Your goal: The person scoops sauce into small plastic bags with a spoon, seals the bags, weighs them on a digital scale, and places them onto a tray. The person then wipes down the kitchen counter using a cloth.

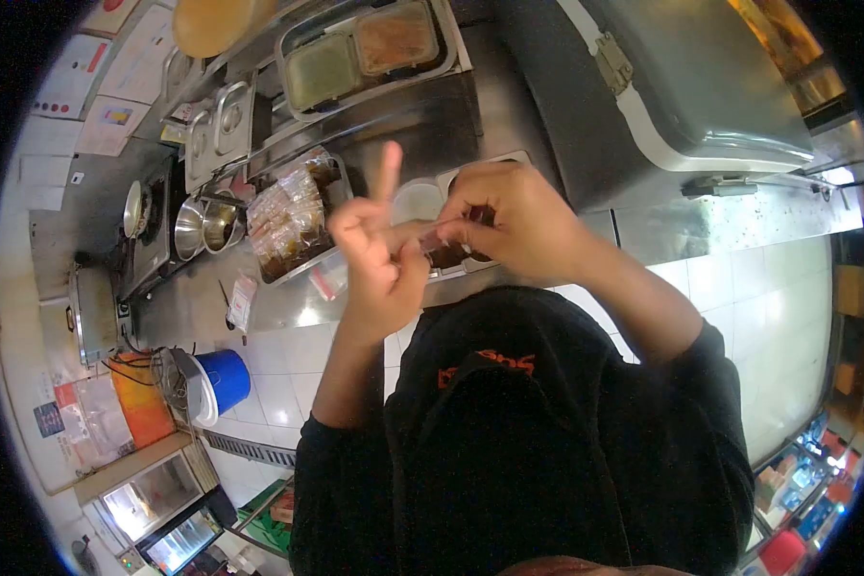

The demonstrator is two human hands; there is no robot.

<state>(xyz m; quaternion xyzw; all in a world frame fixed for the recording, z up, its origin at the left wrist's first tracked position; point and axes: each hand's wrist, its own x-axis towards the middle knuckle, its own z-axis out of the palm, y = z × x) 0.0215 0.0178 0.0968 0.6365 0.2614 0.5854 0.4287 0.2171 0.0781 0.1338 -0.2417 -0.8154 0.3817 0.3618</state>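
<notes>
Between my hands is a small clear plastic bag [430, 240], pinched from both sides above the steel counter. My left hand [374, 254] grips one side with thumb and curled fingers, its index finger pointing up and away. On the other side, my right hand [518, 211] is closed in a pinch at the bag's edge. What the bag contains is too small to make out. Partly hidden beneath my hands is a metal tray [516, 156] with dark brown food. A round whitish tub [418, 200] stands just beyond my hands.
To the left, a tray [341, 182] is heaped with several filled plastic packets [286, 213]. Lidded containers [322, 72] sit on the raised shelf. A large grey insulated box [586, 115] stands at the right. A blue bucket [224, 384] is on the tiled floor.
</notes>
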